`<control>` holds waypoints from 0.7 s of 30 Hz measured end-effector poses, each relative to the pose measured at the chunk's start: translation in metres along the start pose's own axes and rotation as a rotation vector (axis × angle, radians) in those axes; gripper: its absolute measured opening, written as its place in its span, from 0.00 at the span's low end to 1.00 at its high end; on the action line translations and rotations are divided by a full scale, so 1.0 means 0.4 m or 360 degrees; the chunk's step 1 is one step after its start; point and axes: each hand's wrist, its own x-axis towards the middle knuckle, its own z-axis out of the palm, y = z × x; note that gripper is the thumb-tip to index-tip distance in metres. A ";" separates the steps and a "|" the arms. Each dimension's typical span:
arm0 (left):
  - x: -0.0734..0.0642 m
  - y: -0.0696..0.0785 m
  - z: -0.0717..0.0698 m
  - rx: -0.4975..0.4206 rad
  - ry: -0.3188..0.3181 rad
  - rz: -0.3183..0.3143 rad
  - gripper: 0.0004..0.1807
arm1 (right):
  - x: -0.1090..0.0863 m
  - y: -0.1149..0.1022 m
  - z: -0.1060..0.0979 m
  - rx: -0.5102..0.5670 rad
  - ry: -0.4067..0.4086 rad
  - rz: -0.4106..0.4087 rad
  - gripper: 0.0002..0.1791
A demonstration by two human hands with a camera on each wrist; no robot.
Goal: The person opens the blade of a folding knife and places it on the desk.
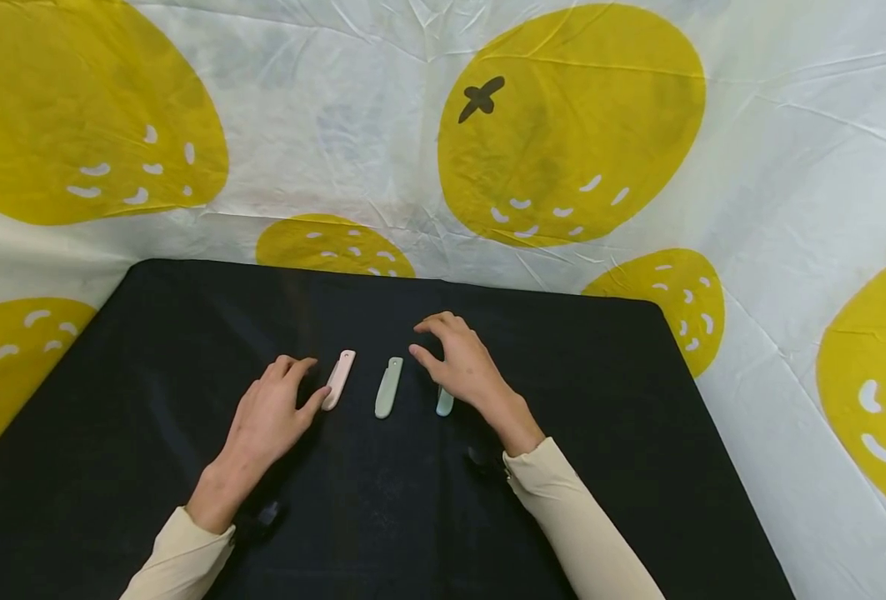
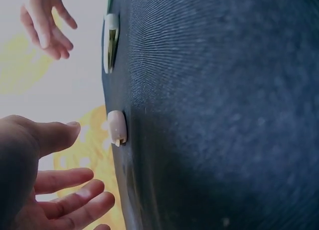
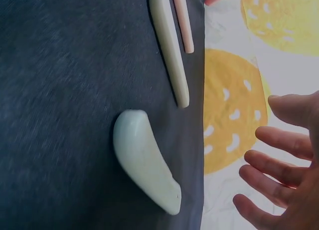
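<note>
Three slim folded knives with pastel handles lie in a row on a black cloth. The pink folding knife [image 1: 339, 380] is at the left, beside my left hand [image 1: 272, 417]. In the head view the left thumb overlaps its lower end, but the left wrist view shows thumb and knife [image 2: 117, 126] apart. A pale green folding knife [image 1: 388, 388] lies in the middle, between the hands. Over the light blue folding knife [image 1: 445, 403] hovers my right hand [image 1: 468, 364], hiding its upper part; the right wrist view shows that knife [image 3: 149, 162] whole. Both hands hold nothing, fingers spread and loosely bent.
Black cloth [image 1: 382, 517] covers the table, whose far edge runs behind the knives. Behind it hangs a white curtain [image 1: 337, 108] printed with large yellow fruit shapes. Small dark blurred shapes lie below each wrist; their kind cannot be made out.
</note>
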 end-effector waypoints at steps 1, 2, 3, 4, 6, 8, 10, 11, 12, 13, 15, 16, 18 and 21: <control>-0.001 0.000 0.001 0.0000 0.0001 0.0000 0.28 | 0.003 -0.003 0.002 0.0005 -0.0005 -0.0003 0.21; -0.001 0.000 0.003 0.0001 0.0001 0.0000 0.28 | 0.006 -0.004 0.004 0.0008 -0.0008 -0.0004 0.21; -0.002 0.001 0.004 0.0002 0.0000 -0.0001 0.28 | 0.008 -0.006 0.006 0.0010 -0.0011 -0.0001 0.21; -0.002 0.002 0.004 0.0002 -0.0001 -0.0001 0.28 | 0.011 -0.008 0.008 0.0015 -0.0014 0.0002 0.21; -0.003 0.004 0.006 0.0003 -0.0007 -0.0004 0.28 | 0.016 -0.011 0.013 0.0028 -0.0022 0.0004 0.21; -0.005 0.005 0.007 0.0002 -0.0011 -0.0007 0.29 | 0.021 -0.013 0.017 0.0037 -0.0027 0.0005 0.21; -0.006 0.006 0.008 0.0000 -0.0013 -0.0008 0.29 | 0.025 -0.017 0.021 0.0046 -0.0033 0.0001 0.21; -0.007 0.006 0.008 0.0000 -0.0014 -0.0010 0.29 | 0.027 -0.019 0.023 0.0048 -0.0035 -0.0003 0.21; -0.008 0.006 0.008 0.0000 -0.0014 -0.0012 0.29 | 0.028 -0.021 0.025 0.0046 -0.0036 -0.0008 0.21; -0.009 0.006 0.008 0.0000 -0.0015 -0.0015 0.29 | 0.030 -0.023 0.026 0.0045 -0.0039 -0.0014 0.21; -0.010 0.007 0.008 0.0000 -0.0019 -0.0019 0.29 | 0.035 -0.027 0.029 0.0046 -0.0047 -0.0029 0.21; -0.011 0.007 0.008 0.0001 -0.0021 -0.0022 0.29 | 0.037 -0.029 0.031 0.0045 -0.0052 -0.0035 0.21; -0.013 0.007 0.009 0.0004 -0.0026 -0.0025 0.30 | 0.043 -0.033 0.035 0.0043 -0.0066 -0.0047 0.21; -0.015 0.007 0.011 0.0009 -0.0032 -0.0027 0.31 | 0.052 -0.036 0.041 0.0042 -0.0085 -0.0052 0.21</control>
